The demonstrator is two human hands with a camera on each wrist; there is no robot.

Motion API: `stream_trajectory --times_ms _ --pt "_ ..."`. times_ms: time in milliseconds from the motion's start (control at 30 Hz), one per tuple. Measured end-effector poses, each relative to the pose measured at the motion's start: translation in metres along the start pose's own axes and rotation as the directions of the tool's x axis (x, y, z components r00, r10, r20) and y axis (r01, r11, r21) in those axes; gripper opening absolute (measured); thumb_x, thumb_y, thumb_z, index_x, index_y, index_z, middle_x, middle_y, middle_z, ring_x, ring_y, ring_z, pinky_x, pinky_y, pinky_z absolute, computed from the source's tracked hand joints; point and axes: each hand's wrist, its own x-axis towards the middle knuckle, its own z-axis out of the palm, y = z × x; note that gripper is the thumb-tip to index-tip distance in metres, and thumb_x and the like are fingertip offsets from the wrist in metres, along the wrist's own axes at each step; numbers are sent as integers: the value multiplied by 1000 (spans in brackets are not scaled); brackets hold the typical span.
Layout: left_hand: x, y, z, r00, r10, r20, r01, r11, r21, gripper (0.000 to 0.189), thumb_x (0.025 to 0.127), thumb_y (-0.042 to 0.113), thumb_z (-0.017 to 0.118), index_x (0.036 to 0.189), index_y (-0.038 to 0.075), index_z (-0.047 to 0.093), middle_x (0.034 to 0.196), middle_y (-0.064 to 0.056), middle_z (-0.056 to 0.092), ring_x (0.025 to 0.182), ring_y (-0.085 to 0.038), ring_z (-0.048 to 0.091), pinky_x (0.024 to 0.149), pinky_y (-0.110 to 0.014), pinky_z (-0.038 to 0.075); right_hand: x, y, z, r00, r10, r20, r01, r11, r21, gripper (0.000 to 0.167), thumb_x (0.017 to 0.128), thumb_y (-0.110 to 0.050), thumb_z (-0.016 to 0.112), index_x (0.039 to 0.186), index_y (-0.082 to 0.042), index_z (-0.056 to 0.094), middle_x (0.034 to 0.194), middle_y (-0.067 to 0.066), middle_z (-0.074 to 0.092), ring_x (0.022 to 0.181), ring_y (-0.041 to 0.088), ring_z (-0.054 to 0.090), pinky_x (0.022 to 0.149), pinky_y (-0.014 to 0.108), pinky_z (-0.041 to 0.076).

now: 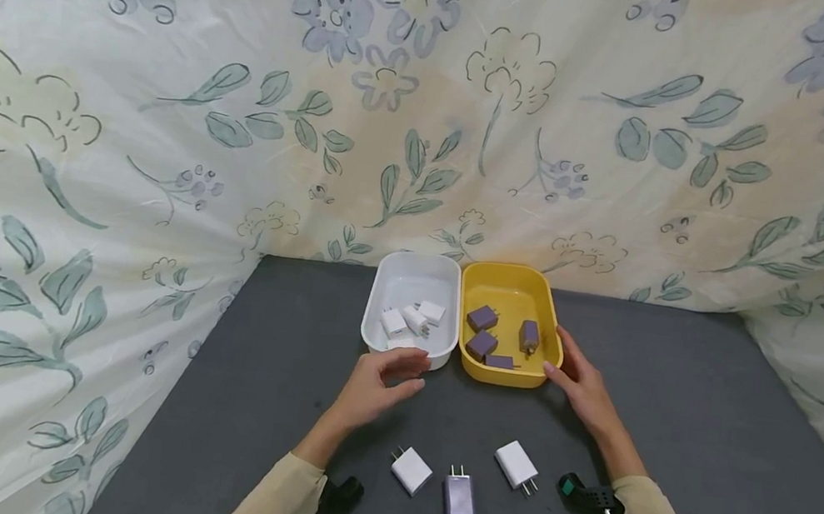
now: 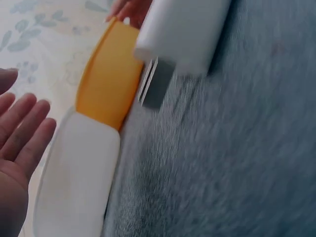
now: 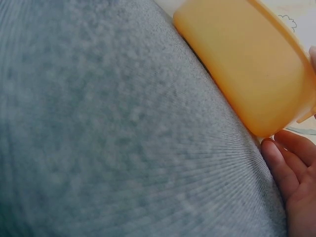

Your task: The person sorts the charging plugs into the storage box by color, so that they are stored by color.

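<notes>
My left hand (image 1: 381,388) hovers at the front edge of the white bin (image 1: 383,275), fingers loosely extended and holding nothing. Several white charger plugs (image 1: 415,320) lie inside that bin. At the right front corner of the yellow bin (image 1: 550,326), my right hand (image 1: 583,384) rests with its thumb by the front rim and its fingers along the side. Several purple charger plugs (image 1: 480,345) lie in the yellow bin. Between my forearms on the table are a white charger plug (image 1: 411,470), a purple charger plug (image 1: 460,497) and another white charger plug (image 1: 516,464).
Both bins stand side by side near the back edge of the dark grey table (image 1: 280,360). A floral cloth (image 1: 426,124) hangs behind the table and along its left and right sides. Dark wrist straps (image 1: 590,495) show at the cuffs.
</notes>
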Motion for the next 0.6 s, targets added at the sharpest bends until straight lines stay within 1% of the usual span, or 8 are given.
stream_trajectory --times_ms 67,167,300,367,400,467,533,600 --pt "-3 -6 1 999 6 31 -6 1000 -20 39 89 6 68 126 -4 59 119 -21 68 110 -43 64 95 -49 54 0 0 0 1000 0 2 0 1000 -4 69 99 -36 55 156 -35 16 151 18 43 128 32 50 87 4 38" --pt "-9 -10 1 996 -1 88 3 1000 -23 42 89 12 70 128 0 59 122 -15 68 112 -34 65 97 -45 54 0 0 1 1000 1 7 -1 1000 -1 69 99 -33 55 156 -33 16 151 18 43 127 28 51 87 4 39" --pt "-16 -11 -1 985 -29 170 29 1000 0 44 89 16 71 130 4 59 124 -8 68 116 -18 65 100 -35 53 0 -1 2 1000 -7 5 7 1000 1 68 99 -33 56 156 -34 17 151 17 44 119 6 52 87 4 39" --pt "-19 -12 -2 979 -43 200 45 999 -5 46 88 17 72 130 3 59 125 -7 68 117 -16 64 101 -30 52 0 -1 2 1000 -13 4 13 1000 3 68 99 -34 55 156 -34 17 151 17 42 120 8 53 88 4 39" --pt "-20 -12 -2 977 -46 210 50 999 -13 47 88 16 72 131 2 58 125 -8 67 118 -18 64 101 -30 52 0 -1 2 1000 -14 4 14 1000 6 68 99 -35 55 156 -35 17 152 17 42 122 11 53 88 3 39" --pt "-23 -14 -1 973 -42 228 51 998 -33 48 88 14 72 131 2 58 125 -10 67 117 -24 64 101 -33 52 0 -2 1 1000 -12 5 12 1000 10 68 99 -35 55 156 -35 16 153 17 40 127 23 52 87 2 38" --pt "-26 -14 0 967 -32 253 41 999 -33 49 87 13 73 132 2 57 124 -12 67 115 -30 65 98 -35 54 -1 -2 1 1000 -8 7 8 1000 14 69 99 -34 55 156 -35 15 154 18 39 131 34 48 87 1 37" --pt "-28 -15 2 957 -18 290 23 1000 -15 50 86 12 74 133 3 56 123 -13 68 111 -33 65 95 -37 56 -1 -2 1 1000 -2 10 2 1000 10 69 100 -34 54 156 -35 14 153 18 39 131 35 48 87 2 37"
